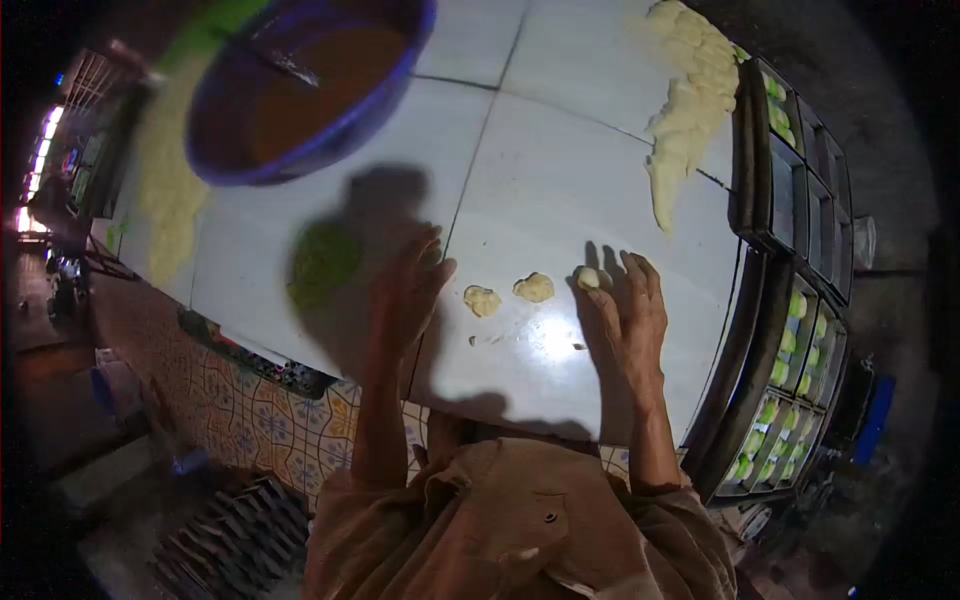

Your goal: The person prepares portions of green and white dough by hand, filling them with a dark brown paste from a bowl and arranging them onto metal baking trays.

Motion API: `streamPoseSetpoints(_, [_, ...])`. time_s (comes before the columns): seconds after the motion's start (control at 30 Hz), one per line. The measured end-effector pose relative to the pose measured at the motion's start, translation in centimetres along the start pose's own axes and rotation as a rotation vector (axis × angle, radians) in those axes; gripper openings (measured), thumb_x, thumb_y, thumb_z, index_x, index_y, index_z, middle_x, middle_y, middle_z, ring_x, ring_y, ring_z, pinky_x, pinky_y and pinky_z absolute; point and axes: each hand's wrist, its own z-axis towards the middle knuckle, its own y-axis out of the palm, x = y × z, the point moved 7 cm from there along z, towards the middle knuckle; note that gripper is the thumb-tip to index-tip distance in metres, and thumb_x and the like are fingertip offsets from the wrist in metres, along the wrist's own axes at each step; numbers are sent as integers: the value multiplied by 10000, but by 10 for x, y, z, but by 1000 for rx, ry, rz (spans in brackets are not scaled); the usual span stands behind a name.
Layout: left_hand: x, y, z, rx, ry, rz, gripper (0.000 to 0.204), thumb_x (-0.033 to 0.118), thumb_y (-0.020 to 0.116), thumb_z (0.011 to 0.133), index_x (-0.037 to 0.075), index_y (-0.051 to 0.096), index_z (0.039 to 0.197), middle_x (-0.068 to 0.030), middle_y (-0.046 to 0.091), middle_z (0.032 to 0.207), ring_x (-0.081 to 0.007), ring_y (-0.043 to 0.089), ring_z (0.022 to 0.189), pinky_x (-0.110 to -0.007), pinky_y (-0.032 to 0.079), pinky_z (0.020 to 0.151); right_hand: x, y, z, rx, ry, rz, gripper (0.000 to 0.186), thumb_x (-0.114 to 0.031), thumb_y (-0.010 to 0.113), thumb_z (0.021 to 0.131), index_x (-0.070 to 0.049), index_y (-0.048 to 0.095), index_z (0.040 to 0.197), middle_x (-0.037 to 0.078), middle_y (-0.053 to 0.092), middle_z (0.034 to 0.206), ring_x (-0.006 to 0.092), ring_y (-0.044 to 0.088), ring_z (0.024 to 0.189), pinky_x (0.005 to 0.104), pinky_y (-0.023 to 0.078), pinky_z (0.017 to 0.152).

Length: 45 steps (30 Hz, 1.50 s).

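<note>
My left hand (408, 285) is over the white tiled table (500, 180) beside a flat green dough mass (320, 260), its thumb and slightly curled fingers apart. My right hand (630, 315) has its fingers spread, with the thumb tip touching a small pale dough piece (587, 278). Between the hands lie two small lumps of pale dough, one on the left (481, 300) and one toward the right (533, 288).
A purple basin (400, 55) of orange-brown contents stands back left, beside pale dough (165, 220). More dough (690, 80) lies back right. Along the right edge are compartmented trays (830, 190), several holding green-and-cream pieces (796, 305). Patterned floor tiles (250, 410) show below.
</note>
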Motion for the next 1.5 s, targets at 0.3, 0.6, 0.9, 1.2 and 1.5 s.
streamPoseSetpoints(0.3, [40,25,-34,-93,233,246,371,167,793,714,117,700,1070,-122,541,1274,-273,542,1152,-406,471,936,-18,92,-3,-228,-430,-17,249,-39,615,817,-59,665,1060,162,668,1031,320,639,910,392,514,795])
streamPoseSetpoints(0.6, [55,22,-23,-100,264,50,157,101,741,782,95,705,935,-54,709,837,-199,677,740,-359,489,781,5,132,-14,-534,419,814,312,-255,689,902,-34,615,1109,72,613,1009,128,559,844,243,458,699])
streamPoseSetpoints(0.9, [30,22,-29,-188,-41,-289,242,136,693,871,17,617,1067,-121,713,891,-231,702,818,-341,529,728,-26,131,-15,-572,472,919,306,-268,580,963,3,567,1104,75,603,903,123,572,756,253,459,649])
streamPoseSetpoints(1.2, [34,-6,-41,-2,50,-74,398,54,706,826,46,602,1209,-140,702,914,-269,696,812,-362,543,685,-48,140,-12,-619,91,622,149,-172,663,931,-54,609,1003,-7,589,875,62,520,771,226,449,673])
streamPoseSetpoints(1.5, [-23,-30,-63,74,27,361,185,117,659,839,86,691,1018,-19,665,1033,-219,613,1026,-452,443,923,-78,119,-15,-775,342,1211,109,49,656,766,-32,591,799,70,606,730,131,594,650,243,488,550])
